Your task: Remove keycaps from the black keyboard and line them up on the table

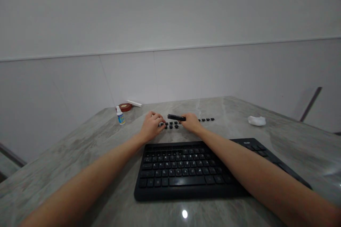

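Both my arms reach over a black keyboard [186, 170] to the far side of the table. My right hand [191, 122] is closed round a long black bar-shaped key [176, 117], held just above the table. My left hand [152, 126] has its fingers curled, with the fingertips down among several loose black keycaps [170, 125] lying beyond the keyboard. A row of more loose keycaps [207, 119] stretches to the right of my right hand.
A small white dropper bottle [120, 115] stands at the back left, with a brown round tin [125, 107] and a white flat strip [134, 103] behind it. A crumpled white cloth [256, 120] lies at the right. The grey marble table [80, 149] meets a white wall.
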The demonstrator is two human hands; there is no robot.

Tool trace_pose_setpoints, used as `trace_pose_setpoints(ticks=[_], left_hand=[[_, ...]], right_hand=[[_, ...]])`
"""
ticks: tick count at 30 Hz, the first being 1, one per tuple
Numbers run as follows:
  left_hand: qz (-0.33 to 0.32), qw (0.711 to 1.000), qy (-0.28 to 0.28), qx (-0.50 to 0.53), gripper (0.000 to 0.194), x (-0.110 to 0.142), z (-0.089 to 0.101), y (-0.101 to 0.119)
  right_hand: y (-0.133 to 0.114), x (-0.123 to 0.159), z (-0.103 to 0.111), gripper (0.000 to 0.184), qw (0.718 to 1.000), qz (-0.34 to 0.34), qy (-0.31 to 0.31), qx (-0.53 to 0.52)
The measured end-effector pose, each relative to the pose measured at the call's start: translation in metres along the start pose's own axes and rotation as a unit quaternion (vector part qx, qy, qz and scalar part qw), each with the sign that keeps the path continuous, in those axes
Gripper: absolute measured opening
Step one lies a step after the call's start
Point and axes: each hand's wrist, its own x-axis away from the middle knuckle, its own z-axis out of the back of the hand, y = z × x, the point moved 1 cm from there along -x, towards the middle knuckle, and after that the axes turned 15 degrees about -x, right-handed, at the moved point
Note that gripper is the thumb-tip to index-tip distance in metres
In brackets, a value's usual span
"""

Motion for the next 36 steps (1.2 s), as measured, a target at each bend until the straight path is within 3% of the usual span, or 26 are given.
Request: trace_pose_setpoints(ticks=[4,9,14,21,26,36], left_hand=[[0.007,1.000,0.016,-0.017,0.030,0.000,-0.019,0.002],[-0.077,0.997,0.005,-0.008,0.020,0.004,-0.023,-0.001],[-0.090,0.996,0.002,-0.013,0.021,0.005,-0.024,-0.002],[-0.080,0.996,-0.034,0.027,0.049,0.003,-0.026,0.001],[-0.081,0.995,-0.045,0.045,0.033,0.002,-0.028,0.001],[-0.083,0.994,-0.052,0.056,0.020,0.002,-0.030,-0.001]], right_hand=[[0.001,0.001,0.000,0.021,1.000,-0.003,0.000,-0.007],[0.002,0.000,-0.001,0.022,1.000,0.001,-0.003,-0.011],[0.001,0.001,-0.001,0.022,1.000,0.007,-0.003,-0.018],[0.002,0.000,-0.001,0.022,1.000,0.005,0.001,-0.031],[0.003,0.000,-0.002,0.023,0.999,-0.001,-0.008,-0.044],[0.007,0.000,-0.006,0.022,0.995,-0.023,-0.059,-0.082]])
